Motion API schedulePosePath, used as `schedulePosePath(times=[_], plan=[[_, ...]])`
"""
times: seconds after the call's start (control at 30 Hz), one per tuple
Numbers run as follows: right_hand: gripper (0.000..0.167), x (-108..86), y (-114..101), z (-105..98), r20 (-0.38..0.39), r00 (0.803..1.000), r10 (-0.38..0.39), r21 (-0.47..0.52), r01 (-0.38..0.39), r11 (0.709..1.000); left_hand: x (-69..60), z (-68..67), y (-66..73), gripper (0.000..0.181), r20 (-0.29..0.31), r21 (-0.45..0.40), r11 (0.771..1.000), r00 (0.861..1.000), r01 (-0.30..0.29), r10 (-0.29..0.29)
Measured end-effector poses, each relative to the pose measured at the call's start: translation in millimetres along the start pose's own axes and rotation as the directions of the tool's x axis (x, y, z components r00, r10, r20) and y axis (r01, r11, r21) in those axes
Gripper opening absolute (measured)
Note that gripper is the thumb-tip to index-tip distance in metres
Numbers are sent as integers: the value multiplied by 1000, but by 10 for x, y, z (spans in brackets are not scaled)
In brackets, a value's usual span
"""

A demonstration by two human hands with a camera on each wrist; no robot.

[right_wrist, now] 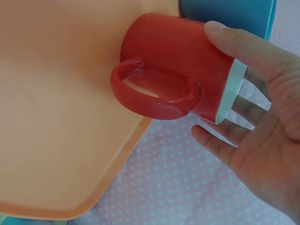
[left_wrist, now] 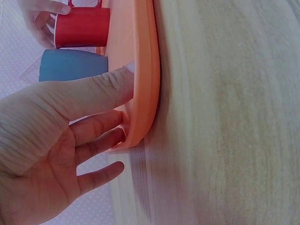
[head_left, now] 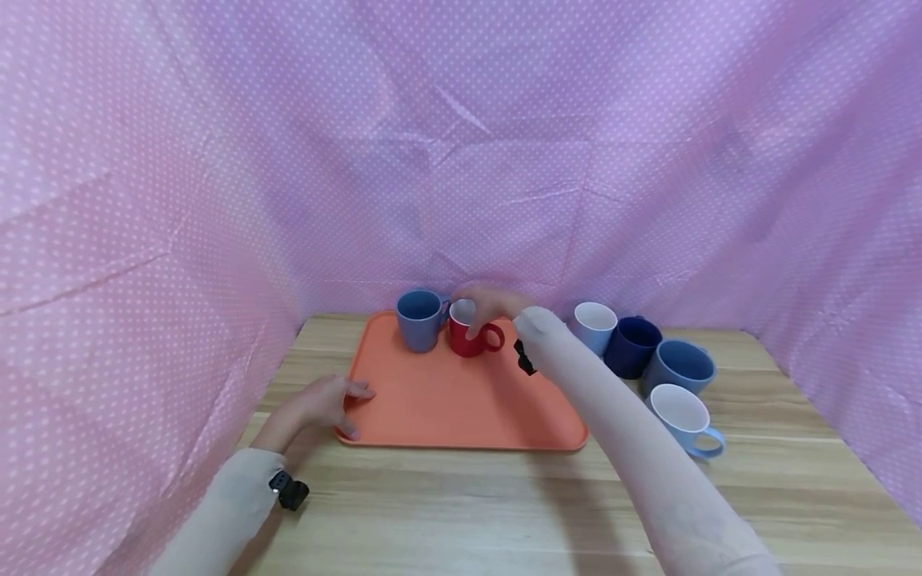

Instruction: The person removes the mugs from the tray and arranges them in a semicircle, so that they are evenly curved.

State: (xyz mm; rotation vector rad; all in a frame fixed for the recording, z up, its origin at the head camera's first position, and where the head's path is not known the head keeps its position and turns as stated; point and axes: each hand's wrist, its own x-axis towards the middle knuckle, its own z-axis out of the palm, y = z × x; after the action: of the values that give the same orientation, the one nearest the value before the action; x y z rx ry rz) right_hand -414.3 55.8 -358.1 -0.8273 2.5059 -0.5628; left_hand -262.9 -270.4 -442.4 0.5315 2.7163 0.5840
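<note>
On the orange tray (head_left: 446, 408) a red mug (head_left: 467, 342) stands upright, white inside, with its handle pointing right. My right hand (head_left: 488, 306) holds this mug from above by its rim; the right wrist view shows the thumb on the near side and fingers behind the red mug (right_wrist: 173, 61). Close on its left is a blue-grey mug (head_left: 420, 332), also upright on the tray. My left hand (head_left: 322, 402) rests at the tray's front left corner. In the left wrist view its thumb and some fairly straight fingers touch the tray edge (left_wrist: 149, 70).
Right of the tray, several mugs stand on the wooden table (head_left: 446, 512): a pale blue one (head_left: 594, 328), a dark blue one (head_left: 632, 348), a grey-blue one (head_left: 677, 370) and a light blue one (head_left: 680, 416). A pink dotted cloth (head_left: 504, 200) hangs behind and at the sides.
</note>
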Motion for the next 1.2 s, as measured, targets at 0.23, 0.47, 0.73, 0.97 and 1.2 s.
schedulePosePath(times=[0.23,0.47,0.73,0.97,1.2], plan=[[80,4,-41,-14,24,999,41,19,-42,999,5,-10,-4,65,1,18,999,999,-34,34],[78,-37,-80,-69,61,996,64,-32,-62,998,39,-26,-26,66,-6,35,998,999,-54,54],[79,-121,-156,-112,128,987,98,-62,-91,994,37,-35,-49,65,-2,8,999,999,-37,37],[73,-197,-144,-106,155,985,75,-144,-52,988,36,-60,-57,63,10,6,1000,1000,-23,23],[70,-279,-122,-90,164,984,64,-161,-37,986,44,-98,-56,65,4,20,998,998,-59,59]])
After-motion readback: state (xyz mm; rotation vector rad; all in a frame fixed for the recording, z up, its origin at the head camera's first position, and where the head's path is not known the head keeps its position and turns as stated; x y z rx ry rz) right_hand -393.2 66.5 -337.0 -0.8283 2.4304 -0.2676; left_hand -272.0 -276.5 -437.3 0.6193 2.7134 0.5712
